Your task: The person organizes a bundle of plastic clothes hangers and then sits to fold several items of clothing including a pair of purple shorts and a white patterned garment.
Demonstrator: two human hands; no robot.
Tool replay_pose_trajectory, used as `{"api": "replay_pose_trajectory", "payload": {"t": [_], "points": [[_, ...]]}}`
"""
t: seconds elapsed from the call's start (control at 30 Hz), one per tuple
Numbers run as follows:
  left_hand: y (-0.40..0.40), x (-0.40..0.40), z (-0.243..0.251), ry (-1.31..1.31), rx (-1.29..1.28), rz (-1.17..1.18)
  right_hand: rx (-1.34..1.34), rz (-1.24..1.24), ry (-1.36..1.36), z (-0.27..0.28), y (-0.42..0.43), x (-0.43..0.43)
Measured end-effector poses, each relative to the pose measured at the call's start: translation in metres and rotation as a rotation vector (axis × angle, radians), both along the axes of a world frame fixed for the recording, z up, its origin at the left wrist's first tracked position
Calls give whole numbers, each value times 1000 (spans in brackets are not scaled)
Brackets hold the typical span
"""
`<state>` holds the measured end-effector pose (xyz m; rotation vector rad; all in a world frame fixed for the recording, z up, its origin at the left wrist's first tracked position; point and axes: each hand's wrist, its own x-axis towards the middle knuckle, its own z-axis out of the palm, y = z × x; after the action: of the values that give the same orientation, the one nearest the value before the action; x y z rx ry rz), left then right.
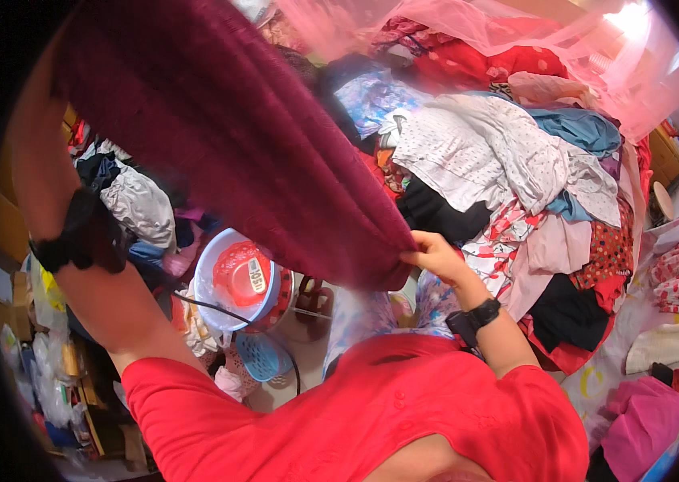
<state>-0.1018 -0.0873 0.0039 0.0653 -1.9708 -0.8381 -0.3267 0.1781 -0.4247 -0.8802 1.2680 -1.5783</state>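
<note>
A dark maroon cloth (237, 138) is stretched from the upper left down to the middle, in front of me. My right hand (435, 256) pinches its lower right corner between thumb and fingers. My left arm reaches up along the left side to the cloth's far end; the left hand itself cannot be made out at the dark rim. Beyond the cloth lies a large heap of clothes, with a white patterned garment (460, 150) on top, a black garment (445, 211) and a blue one (577, 129).
Nested basins (199, 265), a red one inside a pale blue one, stand at lower left beside a blue perforated basket (264, 356). More clothes lie at left, near a grey-white garment (140, 208). Pink netting (604, 66) hangs at upper right; a magenta cloth (646, 413) lies lower right.
</note>
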Motion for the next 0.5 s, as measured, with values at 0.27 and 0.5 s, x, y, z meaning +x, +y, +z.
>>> {"api": "replay_pose_trajectory", "payload": {"t": [0.27,0.5], "points": [[-118,59,-60,-35,433,35,31,-434,120,42,148,-30],[-100,-65,-201,-176,615,-496,206,-757,548,133,248,-48]]}}
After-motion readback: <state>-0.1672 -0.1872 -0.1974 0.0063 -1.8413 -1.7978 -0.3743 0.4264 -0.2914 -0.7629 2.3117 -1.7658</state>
